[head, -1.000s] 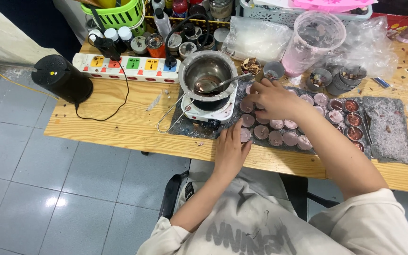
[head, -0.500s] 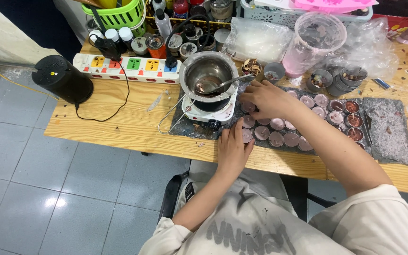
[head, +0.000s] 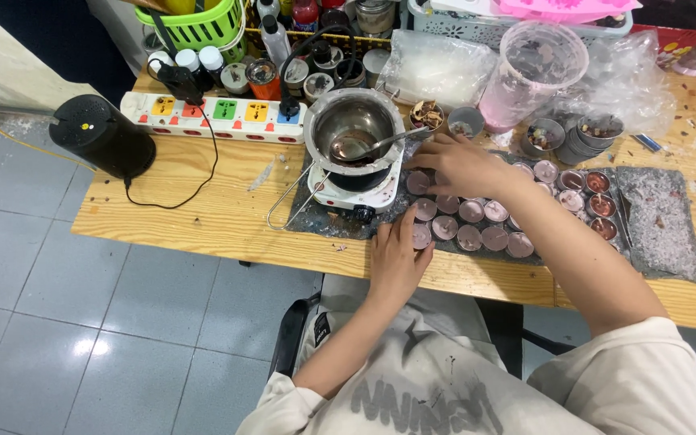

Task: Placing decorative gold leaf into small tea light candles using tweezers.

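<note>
while the left hand has barely shifted since a second ago, the right hand has slid up and left, off the middle of the cup rows to their top-left corner next to the pot. camera dipped slightly too, so everything sits a bit higher in view.

left hand: flat on the table edge, fingers together and pointing up, fingertips touching the small pink wax cup at the near-left end of the rows. not gripping it, just resting against it.

right hand: palm down, fingers curled over the top-left cups, just beside the spoon handle that sticks out of the pot. cannot tell whether it's pinching a cup, fingertips are hidden under the hand.

wax cups sit in rows on a dark mat, running from between the two hands out to the right under the right forearm. pot sits on a small white hotplate, directly left of the cups. power strip and a black cylinder are well off to the left, apart from both hands.
</note>
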